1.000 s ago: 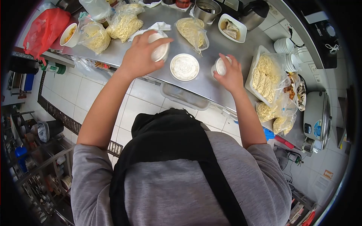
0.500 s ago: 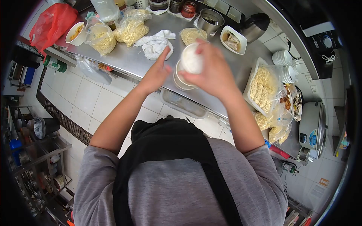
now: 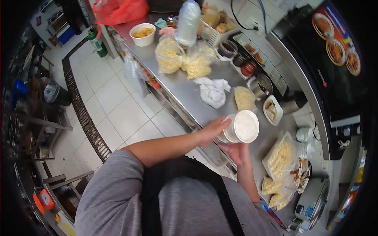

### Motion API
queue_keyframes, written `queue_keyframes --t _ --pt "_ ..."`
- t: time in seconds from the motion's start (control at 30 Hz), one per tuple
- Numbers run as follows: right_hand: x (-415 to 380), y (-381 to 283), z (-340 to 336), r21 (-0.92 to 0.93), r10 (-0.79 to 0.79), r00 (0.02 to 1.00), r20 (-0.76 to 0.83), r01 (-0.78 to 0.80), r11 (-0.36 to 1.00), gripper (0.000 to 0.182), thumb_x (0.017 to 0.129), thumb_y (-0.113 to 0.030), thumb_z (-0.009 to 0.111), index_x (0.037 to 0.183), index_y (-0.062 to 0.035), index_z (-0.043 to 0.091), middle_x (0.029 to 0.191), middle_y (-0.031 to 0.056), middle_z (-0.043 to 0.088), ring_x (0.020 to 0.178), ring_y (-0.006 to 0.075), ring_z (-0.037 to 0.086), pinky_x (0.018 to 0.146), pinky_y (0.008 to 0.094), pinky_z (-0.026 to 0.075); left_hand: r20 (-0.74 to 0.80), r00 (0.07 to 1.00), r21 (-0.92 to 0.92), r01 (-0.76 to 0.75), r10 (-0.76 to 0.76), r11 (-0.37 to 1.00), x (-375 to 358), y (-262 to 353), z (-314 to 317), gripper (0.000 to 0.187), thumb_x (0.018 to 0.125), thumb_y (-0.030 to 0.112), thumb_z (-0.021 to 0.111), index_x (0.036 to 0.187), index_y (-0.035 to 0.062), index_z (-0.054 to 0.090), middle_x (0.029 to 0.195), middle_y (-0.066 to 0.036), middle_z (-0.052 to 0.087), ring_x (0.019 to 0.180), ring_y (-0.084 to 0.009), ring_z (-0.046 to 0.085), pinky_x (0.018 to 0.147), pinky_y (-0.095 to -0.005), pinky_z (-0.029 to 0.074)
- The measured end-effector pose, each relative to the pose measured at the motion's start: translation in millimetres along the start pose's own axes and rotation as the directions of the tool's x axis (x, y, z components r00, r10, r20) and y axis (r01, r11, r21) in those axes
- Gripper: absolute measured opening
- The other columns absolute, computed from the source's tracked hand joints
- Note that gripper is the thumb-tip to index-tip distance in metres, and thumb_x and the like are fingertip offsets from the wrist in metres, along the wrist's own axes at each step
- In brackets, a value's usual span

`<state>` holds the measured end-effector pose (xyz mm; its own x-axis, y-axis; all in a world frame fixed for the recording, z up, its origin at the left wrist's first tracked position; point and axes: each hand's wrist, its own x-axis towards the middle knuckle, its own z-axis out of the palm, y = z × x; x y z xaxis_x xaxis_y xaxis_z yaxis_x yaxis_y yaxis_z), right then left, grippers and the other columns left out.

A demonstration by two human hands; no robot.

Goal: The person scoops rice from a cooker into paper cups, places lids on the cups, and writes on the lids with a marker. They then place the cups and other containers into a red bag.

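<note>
A white round tub with a pale lid (image 3: 247,126) is raised over the counter's front edge, its lid turned up toward me. Behind it shows another clear-sided or white round part, perhaps a second tub stacked with it. My left hand (image 3: 212,131) grips its left side, the thumb lying along the wall. From below and nearer to me, my right hand (image 3: 238,152) supports it; part of that hand's fingers is hidden behind the tub. Beyond the tub lie a bag of noodles (image 3: 244,98) and a crumpled white cloth (image 3: 214,92) on the steel counter (image 3: 177,92).
Noodle bags (image 3: 169,56) and a bowl of yellow food (image 3: 142,34) stand to the left. At the right are a dish with meat (image 3: 272,110), a tray of noodles (image 3: 280,155), stacked white cups (image 3: 304,135) and a rice cooker (image 3: 311,200). A shelf overhangs the back.
My view has swung left. The right hand has moved from over the tub to underneath it, and the left hand has closed on its side. The tub is now lifted off the counter.
</note>
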<state>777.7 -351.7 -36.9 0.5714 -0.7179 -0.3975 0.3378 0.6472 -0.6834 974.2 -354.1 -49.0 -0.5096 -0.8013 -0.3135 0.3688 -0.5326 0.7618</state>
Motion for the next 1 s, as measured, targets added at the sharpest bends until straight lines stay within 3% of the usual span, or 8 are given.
queue_keyframes --t 0.2,0.27,0.47,0.53,0.63,0.8,0.83,1.0 --pt "38.5 30.7 93.3 -0.08 0.125 0.992 -0.018 -0.126 0.989 0.067 0.097 -0.06 0.037 0.146 -0.0143 0.032 0.148 0.0114 0.039 0.131 0.0313 0.046 0.096 0.0545 0.05 0.013 0.993 -0.135 -0.115 0.118 0.984 -93.5 31.6 -64.0 0.067 0.1 0.059 0.033 0.153 0.0227 0.016 0.157 -0.004 0.021 0.145 -0.0233 0.021 0.111 -0.0551 0.027" --pt "71.0 54.7 132.6 -0.088 0.16 0.987 -0.005 -0.159 0.983 0.068 0.097 -0.062 0.034 0.147 -0.0161 0.029 0.149 0.0094 0.037 0.132 0.0307 0.045 0.098 0.0534 0.048 -0.163 0.985 -0.119 -0.082 0.062 0.989 -137.3 50.8 -99.0 0.069 0.099 0.062 0.029 0.153 0.0203 0.017 0.157 -0.005 0.021 0.144 -0.024 0.022 0.112 -0.055 0.027" --pt "207.1 124.1 272.2 -0.149 0.306 0.921 0.24 -0.277 0.949 0.068 0.097 -0.065 0.027 0.15 -0.0211 0.023 0.154 0.0059 0.027 0.136 0.0262 0.038 0.099 0.0466 0.046 -0.232 0.969 -0.238 -0.144 0.088 0.96 -242.7 73.0 -277.4 0.068 0.099 0.063 0.026 0.153 0.0238 0.015 0.155 -0.005 0.024 0.144 -0.0246 0.02 0.11 -0.0567 0.026" --pt "257.8 140.7 312.5 -0.131 0.373 0.893 0.252 -0.35 0.927 0.063 0.1 -0.06 0.026 0.151 -0.0246 0.017 0.158 0.0027 0.014 0.139 0.0314 0.032 0.102 0.0514 0.041 -0.243 0.965 -0.201 -0.146 0.095 0.969 -277.7 103.8 -319.7 0.073 0.097 0.068 0.022 0.154 0.0234 0.014 0.157 -0.004 0.022 0.145 -0.0249 0.019 0.11 -0.0583 0.024" --pt "323.4 145.9 385.9 -0.147 0.405 0.884 0.232 -0.379 0.913 0.065 0.1 -0.061 0.027 0.153 -0.0245 0.014 0.159 0.0003 0.013 0.142 0.0348 0.024 0.107 0.0542 0.034 -0.446 0.887 -0.133 -0.198 0.12 0.971 -312.6 157.9 -369.4 0.078 0.094 0.071 0.022 0.153 0.0204 0.017 0.158 -0.003 0.022 0.145 -0.0248 0.021 0.111 -0.0595 0.021" --pt "438.6 124.5 463.1 -0.3 0.321 0.921 0.219 -0.249 0.921 0.074 0.097 -0.066 0.027 0.153 -0.0192 0.016 0.156 0.0061 0.025 0.135 0.032 0.038 0.107 0.051 0.035 -0.49 0.84 -0.024 -0.28 0.233 0.96 -318.8 257.0 -462.8 0.079 0.093 0.072 0.023 0.153 0.0197 0.02 0.156 -0.004 0.028 0.142 -0.024 0.029 0.11 -0.0531 0.029" --pt "464.5 117.0 469.4 -0.397 0.284 0.929 0.237 -0.174 0.901 0.073 0.098 -0.064 0.027 0.153 -0.017 0.017 0.156 0.0068 0.025 0.133 0.0318 0.04 0.107 0.0492 0.035 -0.544 0.798 0.025 -0.292 0.259 0.956 -311.5 277.3 -478.9 0.077 0.093 0.072 0.031 0.146 0.0165 0.035 0.145 -0.005 0.045 0.128 -0.0228 0.048 0.1 -0.0449 0.044" --pt "569.2 70.4 497.0 -0.496 0.254 0.942 0.218 -0.117 0.861 0.071 0.1 -0.06 0.025 0.15 -0.0105 0.028 0.152 0.0098 0.034 0.129 0.0276 0.044 0.107 0.0432 0.035 -0.455 0.847 0.036 -0.29 0.274 0.956 -262.1 345.4 -579.1 0.073 0.094 0.066 0.038 0.145 0.0137 0.036 0.144 -0.008 0.046 0.127 -0.0241 0.05 0.099 -0.0441 0.046"
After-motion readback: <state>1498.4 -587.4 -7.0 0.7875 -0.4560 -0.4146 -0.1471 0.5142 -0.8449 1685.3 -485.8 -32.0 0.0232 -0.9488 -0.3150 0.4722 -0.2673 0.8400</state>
